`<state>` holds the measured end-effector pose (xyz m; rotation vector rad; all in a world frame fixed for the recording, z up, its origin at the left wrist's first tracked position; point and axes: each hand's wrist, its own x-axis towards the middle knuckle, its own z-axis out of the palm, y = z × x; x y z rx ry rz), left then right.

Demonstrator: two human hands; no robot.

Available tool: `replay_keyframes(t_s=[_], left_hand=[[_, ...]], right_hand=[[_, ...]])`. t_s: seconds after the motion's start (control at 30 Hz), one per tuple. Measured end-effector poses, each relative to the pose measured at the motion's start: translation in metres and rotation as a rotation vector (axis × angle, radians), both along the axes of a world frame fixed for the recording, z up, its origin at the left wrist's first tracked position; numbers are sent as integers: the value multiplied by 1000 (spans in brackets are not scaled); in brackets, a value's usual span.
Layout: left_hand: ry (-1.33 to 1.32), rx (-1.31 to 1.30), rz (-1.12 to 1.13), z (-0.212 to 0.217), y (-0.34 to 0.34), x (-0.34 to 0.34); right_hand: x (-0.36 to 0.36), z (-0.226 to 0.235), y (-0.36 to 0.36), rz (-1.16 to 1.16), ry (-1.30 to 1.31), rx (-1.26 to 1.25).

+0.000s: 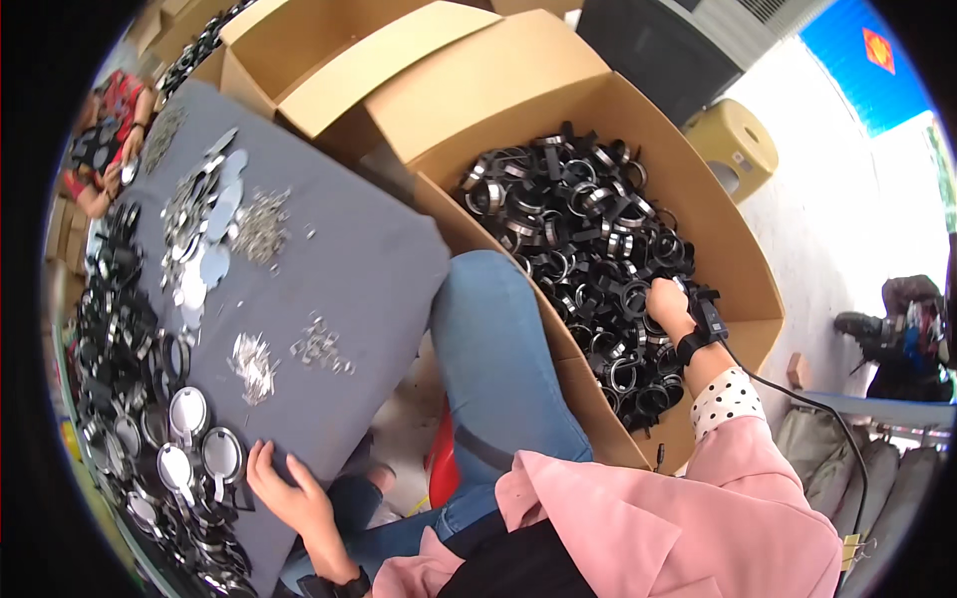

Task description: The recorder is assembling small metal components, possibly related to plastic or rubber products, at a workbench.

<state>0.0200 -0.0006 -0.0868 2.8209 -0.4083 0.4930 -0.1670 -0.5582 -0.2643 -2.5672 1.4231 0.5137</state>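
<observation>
My right hand [670, 305] reaches into a large open cardboard box [733, 254] on the right. Its fingers look curled among a heap of black rings with silver bands [583, 244]; whatever they hold is hidden. My left hand [294, 498] rests at the near edge of the grey-covered table [349, 239], fingers apart, nothing in them. Just beyond its fingertips lies a round silver-faced disc with a black rim and a short tab [221, 455]. Similar discs and black rings are piled along the table's left side.
Small metal pieces [261, 227], thin silver strips [253, 369], small clips [321, 347] and flat round plates [221, 211] lie on the table. Another cardboard box [299, 50] stands behind. A person [120, 120] works at the far left. A black cable [832, 409] runs from my right wrist.
</observation>
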Motion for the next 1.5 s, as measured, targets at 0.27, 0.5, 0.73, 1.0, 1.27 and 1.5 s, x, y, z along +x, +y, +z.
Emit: replay_keyframes(t_s=[0.27, 0.5, 0.73, 1.0, 1.27, 1.5], left_hand=[[23, 135, -75, -4, 8, 6], [42, 190, -70, -2, 9, 9], [66, 208, -92, -1, 9, 9], [88, 245, -77, 0, 11, 9], [112, 272, -56, 2, 14, 10], [137, 303, -50, 5, 10, 9]], right_hand=[[-22, -47, -30, -86, -170, 24], [-11, -24, -21, -70, -189, 204], [-16, -30, -17, -63, -256, 240], [-8, -32, -7, -37, -386, 203], [2, -83, 69, 285, -292, 622], [31, -149, 94, 136, -242, 695]])
